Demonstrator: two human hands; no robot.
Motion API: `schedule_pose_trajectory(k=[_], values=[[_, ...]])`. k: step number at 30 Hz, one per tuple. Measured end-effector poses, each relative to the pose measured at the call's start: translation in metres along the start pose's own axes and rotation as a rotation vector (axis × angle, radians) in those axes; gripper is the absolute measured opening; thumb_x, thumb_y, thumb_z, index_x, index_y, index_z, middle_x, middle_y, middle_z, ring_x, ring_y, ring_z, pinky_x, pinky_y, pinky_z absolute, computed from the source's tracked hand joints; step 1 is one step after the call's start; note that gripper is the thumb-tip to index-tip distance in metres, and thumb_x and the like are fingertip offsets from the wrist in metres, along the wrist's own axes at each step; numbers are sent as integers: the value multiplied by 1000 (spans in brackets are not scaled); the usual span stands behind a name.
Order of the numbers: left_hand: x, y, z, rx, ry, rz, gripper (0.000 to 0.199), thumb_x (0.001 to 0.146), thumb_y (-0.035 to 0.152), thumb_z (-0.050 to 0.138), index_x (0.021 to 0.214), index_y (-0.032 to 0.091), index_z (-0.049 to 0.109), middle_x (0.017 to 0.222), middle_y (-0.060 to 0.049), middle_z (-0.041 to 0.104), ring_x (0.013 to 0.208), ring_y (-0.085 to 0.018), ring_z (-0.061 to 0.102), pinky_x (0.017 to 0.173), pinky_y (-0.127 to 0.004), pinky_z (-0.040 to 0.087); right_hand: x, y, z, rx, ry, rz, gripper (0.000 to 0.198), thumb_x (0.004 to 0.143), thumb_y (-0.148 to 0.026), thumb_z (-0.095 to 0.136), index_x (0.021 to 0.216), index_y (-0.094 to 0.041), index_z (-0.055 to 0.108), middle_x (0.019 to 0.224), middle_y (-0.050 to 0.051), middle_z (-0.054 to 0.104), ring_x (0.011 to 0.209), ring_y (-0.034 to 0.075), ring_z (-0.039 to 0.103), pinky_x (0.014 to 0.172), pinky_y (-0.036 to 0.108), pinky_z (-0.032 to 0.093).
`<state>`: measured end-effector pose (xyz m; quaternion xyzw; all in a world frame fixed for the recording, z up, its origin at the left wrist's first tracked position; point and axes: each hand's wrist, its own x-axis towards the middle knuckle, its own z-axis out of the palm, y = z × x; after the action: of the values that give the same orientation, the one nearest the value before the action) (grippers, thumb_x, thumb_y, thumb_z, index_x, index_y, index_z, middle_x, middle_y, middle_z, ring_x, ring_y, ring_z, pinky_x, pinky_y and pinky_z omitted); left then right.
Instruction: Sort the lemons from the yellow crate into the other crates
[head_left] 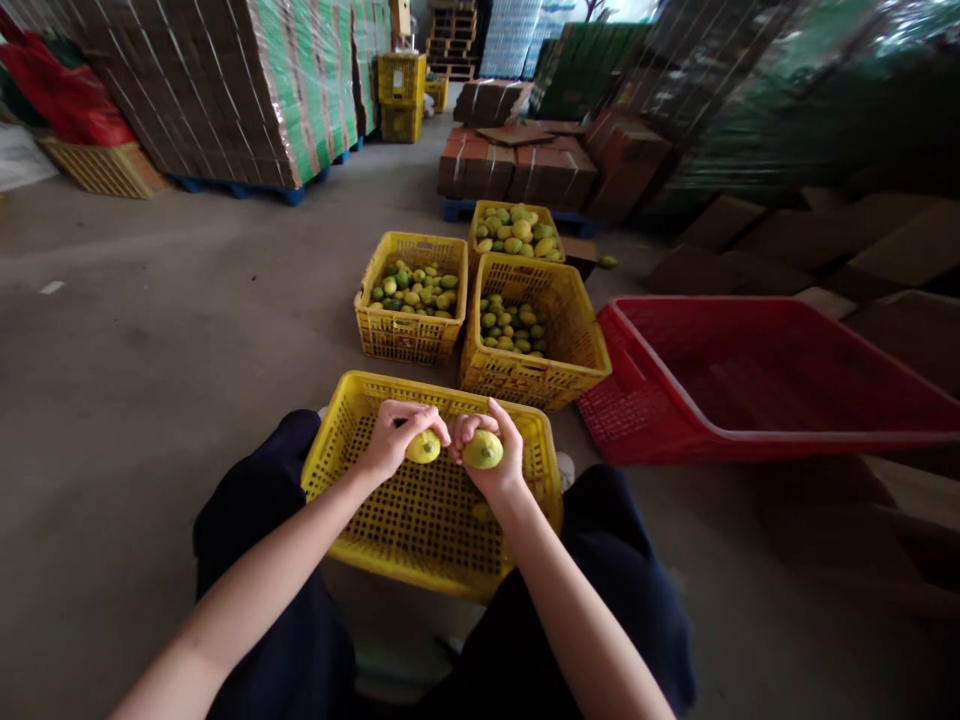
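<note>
My left hand (394, 437) has its fingers closed from above on a yellow lemon (423, 448). Beside it, my right hand (508, 452) cups a greener lemon (482, 451), its stem end facing me and the thumb side raised. Both hands are close together over a shallow yellow plastic crate (409, 520) between my knees. Inside that crate, a dim yellow fruit (482, 512) lies partly behind my right wrist.
Ahead stand a left yellow crate (409, 338), a right yellow crate (525, 378) and a back crate (517, 258), all holding lemons. A large red crate (637, 440) is at the right. Flattened cardboard (480, 170) and wrapped pallet stacks (307, 90) stand farther off.
</note>
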<state>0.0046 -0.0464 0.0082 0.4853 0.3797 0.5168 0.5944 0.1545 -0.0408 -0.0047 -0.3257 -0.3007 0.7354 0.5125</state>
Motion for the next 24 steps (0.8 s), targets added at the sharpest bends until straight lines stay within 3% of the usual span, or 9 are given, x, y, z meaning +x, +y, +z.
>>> schedule_pose_trajectory(k=[4, 8, 10, 13, 17, 24], values=[[11, -4, 4, -279, 275, -136, 47, 85, 55, 55, 55, 19, 65, 59, -4, 63, 62, -16, 62, 67, -28, 50, 8, 6, -4, 137, 54, 96, 50, 79, -62, 57, 54, -19, 62, 53, 3, 56, 49, 14, 51, 40, 24, 40], [18, -6, -1, -632, 423, -378, 37, 90, 48, 48, 78, 18, 66, 70, -3, 66, 67, -14, 64, 64, -25, 55, 10, 9, -6, 247, 38, 159, 35, 79, -51, 61, 86, -18, 70, 73, 6, 70, 58, 16, 60, 45, 24, 49], [18, -7, -4, -724, 477, -459, 31, 92, 39, 45, 83, 16, 64, 71, -6, 67, 70, -15, 65, 67, -26, 58, 11, 10, -8, 260, 33, 184, 30, 79, -44, 62, 92, -19, 69, 77, 6, 72, 60, 16, 62, 47, 25, 52], [18, -8, -4, -810, 501, -529, 27, 94, 30, 41, 89, 14, 61, 73, -8, 67, 71, -16, 67, 67, -25, 59, 15, 13, -12, 255, 66, 231, 28, 79, -43, 64, 87, -17, 68, 72, 6, 71, 57, 15, 63, 46, 22, 54], [20, -8, -2, -875, 500, -569, 27, 95, 31, 40, 98, 13, 60, 78, -9, 67, 69, -15, 67, 62, -23, 59, 21, 20, -17, 241, 93, 283, 40, 78, -56, 66, 79, -16, 65, 61, 4, 67, 46, 12, 60, 40, 18, 51], [21, -10, -2, -812, 427, -630, 41, 96, 39, 34, 85, 11, 61, 65, -7, 61, 47, -10, 51, 42, -19, 46, 19, 19, -13, 255, 162, 329, 46, 82, -63, 59, 76, -17, 63, 55, 3, 64, 44, 12, 58, 38, 20, 48]])
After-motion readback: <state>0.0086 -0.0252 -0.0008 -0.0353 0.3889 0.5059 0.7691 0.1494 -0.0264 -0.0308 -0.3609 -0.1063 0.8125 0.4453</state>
